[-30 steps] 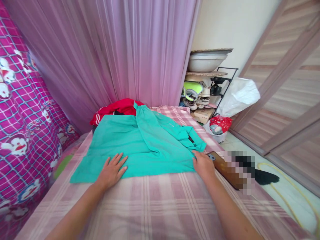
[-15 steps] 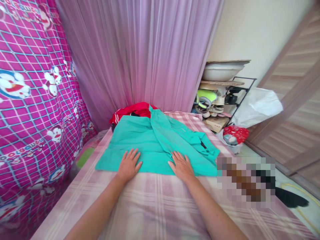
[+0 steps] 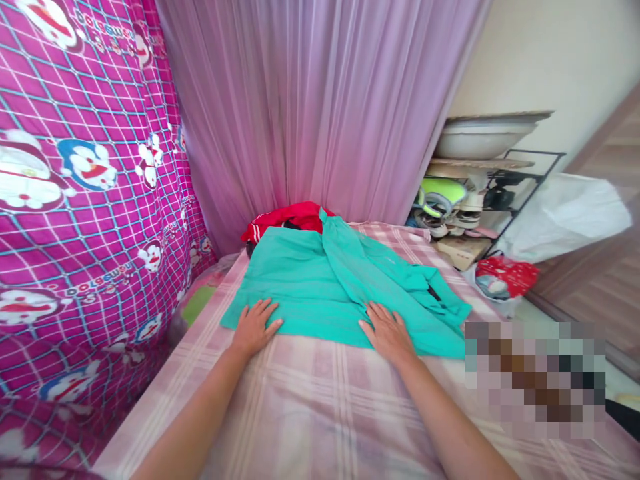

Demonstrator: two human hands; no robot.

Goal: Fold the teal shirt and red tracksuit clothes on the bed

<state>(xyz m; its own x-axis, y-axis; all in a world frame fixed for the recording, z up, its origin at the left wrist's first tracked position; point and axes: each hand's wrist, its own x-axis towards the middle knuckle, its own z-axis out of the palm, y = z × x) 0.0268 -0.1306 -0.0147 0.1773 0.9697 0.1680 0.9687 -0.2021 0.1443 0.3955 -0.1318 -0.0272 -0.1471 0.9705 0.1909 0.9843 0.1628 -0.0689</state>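
Observation:
A teal garment, apparently a shirt or jacket, lies spread on a plaid-covered surface, with one sleeve folded diagonally across its body. My left hand rests flat on the near left part of the cloth, fingers stretched out. On the near right part, by the folded sleeve, lies my right hand, also flat with fingers apart. Neither hand grips the cloth. Behind the teal garment sits a bunched red garment with white stripes, partly covered by it.
The plaid sheet covers the surface. A pink cartoon-print cloth hangs at the left, and a purple curtain at the back. At the right stand a shoe rack, a white bag and a red bag. A patch at right is pixelated.
The view has turned left, so everything sits further right in the picture. My left hand has slid slightly left along the garment; the right hand stays in nearly the same place on it.

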